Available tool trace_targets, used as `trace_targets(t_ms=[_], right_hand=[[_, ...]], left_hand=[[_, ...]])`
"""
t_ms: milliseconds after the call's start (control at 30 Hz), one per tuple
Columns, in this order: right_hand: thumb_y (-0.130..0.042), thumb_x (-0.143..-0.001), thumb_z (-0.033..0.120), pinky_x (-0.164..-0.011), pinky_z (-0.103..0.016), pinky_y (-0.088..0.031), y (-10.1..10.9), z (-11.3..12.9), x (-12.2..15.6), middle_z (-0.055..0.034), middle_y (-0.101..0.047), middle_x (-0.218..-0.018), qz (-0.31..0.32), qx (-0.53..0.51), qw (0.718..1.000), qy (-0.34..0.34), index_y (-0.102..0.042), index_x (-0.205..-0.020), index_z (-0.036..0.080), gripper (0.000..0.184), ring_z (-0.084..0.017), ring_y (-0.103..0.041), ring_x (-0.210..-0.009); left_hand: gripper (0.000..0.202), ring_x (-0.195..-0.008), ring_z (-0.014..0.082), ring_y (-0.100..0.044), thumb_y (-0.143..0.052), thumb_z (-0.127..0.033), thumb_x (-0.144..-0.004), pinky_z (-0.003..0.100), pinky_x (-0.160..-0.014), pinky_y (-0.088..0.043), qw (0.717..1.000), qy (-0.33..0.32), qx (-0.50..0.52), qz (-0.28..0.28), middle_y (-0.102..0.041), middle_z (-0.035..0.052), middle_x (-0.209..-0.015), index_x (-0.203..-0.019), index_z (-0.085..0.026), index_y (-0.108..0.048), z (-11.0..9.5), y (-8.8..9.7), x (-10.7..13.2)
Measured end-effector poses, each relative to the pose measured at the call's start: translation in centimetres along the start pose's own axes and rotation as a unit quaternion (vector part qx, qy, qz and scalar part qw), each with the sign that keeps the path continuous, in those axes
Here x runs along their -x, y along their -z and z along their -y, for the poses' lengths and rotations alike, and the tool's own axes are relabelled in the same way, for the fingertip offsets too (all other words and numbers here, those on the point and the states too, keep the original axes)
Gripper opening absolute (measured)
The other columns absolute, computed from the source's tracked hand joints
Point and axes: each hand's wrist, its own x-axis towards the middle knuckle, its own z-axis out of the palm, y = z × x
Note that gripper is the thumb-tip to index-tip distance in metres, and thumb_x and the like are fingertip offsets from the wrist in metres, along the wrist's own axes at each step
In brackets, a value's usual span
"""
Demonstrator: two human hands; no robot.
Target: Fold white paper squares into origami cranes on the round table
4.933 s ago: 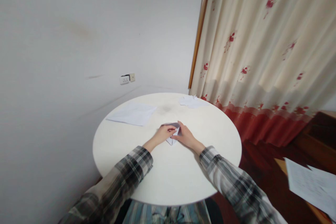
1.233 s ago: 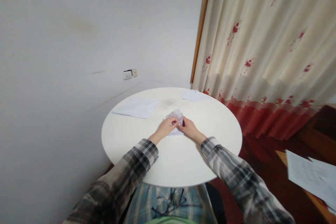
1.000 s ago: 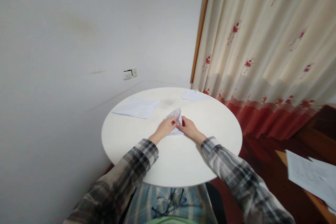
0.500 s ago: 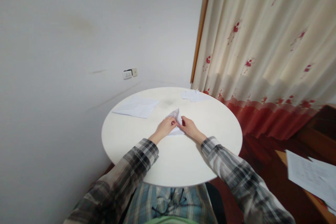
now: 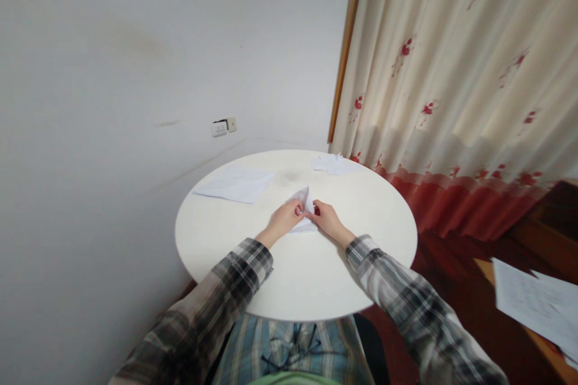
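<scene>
A folded sheet of white paper [image 5: 305, 226] lies near the middle of the round white table [image 5: 307, 289], with one pointed flap standing up from it. My left hand [image 5: 288, 215] is closed on the paper's left side, fingers curled in a pinch. From the right, my right hand [image 5: 326, 218] pinches the raised flap, its thumb tip close to the left fingers. Both hands partly cover the paper, so its exact folds are hidden.
White paper sheets [image 5: 239, 183] lie at the table's back left, and torn-looking paper pieces [image 5: 333, 164] at the back right. A wall with a socket [image 5: 219, 128] stands behind. Written sheets [image 5: 528, 298] rest on a wooden surface at the lower right, below a curtain [image 5: 433, 72].
Almost nothing differs. The right fingers have shifted very slightly at the raised flap; both hands stay on the paper.
</scene>
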Motion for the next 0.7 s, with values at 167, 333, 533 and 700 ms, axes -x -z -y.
trace_targets(t_ms=[167,333,533,700], right_hand=[[-0.061,-0.073,0.029,-0.053,-0.021,-0.026,-0.07,-0.08,-0.12,0.0041,-0.046,-0.056,0.001,0.029,1.0,0.012,-0.049,-0.059,0.017,0.023,-0.009,-0.038,-0.055],[-0.057,-0.075,0.029,-0.053,-0.021,-0.024,-0.23,-0.14,-0.1,0.0046,-0.043,-0.054,-0.008,0.034,0.999,0.015,-0.05,-0.057,0.017,0.023,-0.009,-0.036,-0.054],[-0.056,-0.075,0.024,-0.054,-0.021,-0.025,-0.27,-0.24,-0.16,0.0036,-0.046,-0.055,-0.003,0.048,0.999,0.012,-0.051,-0.057,0.016,0.02,-0.009,-0.037,-0.055],[-0.058,-0.075,0.025,-0.055,-0.022,-0.026,0.0,-0.13,-0.18,0.0022,-0.049,-0.057,-0.003,0.059,0.998,-0.004,-0.052,-0.056,0.016,0.021,-0.01,-0.038,-0.055]], left_hand=[[0.007,-0.061,0.0138,-0.053,-0.056,-0.025,-0.071,0.024,-0.055,-0.037,1.0,-0.014,-0.002,0.0,-0.059,0.0,-0.069,-0.075,-0.02,-0.055,0.36,-0.28,-0.15],[0.011,-0.06,0.0142,-0.054,-0.058,-0.023,-0.07,0.024,-0.053,-0.036,1.0,0.002,0.003,-0.008,-0.059,-0.001,-0.068,-0.079,-0.021,-0.053,0.59,-0.46,-0.12],[0.02,-0.06,0.0133,-0.054,-0.059,-0.024,-0.069,0.024,-0.054,-0.037,1.0,0.023,0.004,-0.007,-0.057,-0.0037,-0.068,-0.085,-0.021,-0.048,0.68,-0.54,-0.01],[0.014,-0.063,0.0132,-0.053,-0.055,-0.028,-0.075,0.025,-0.058,-0.04,1.0,0.009,0.016,-0.024,-0.055,-0.0033,-0.07,-0.084,-0.021,-0.046,0.04,-0.16,0.15]])
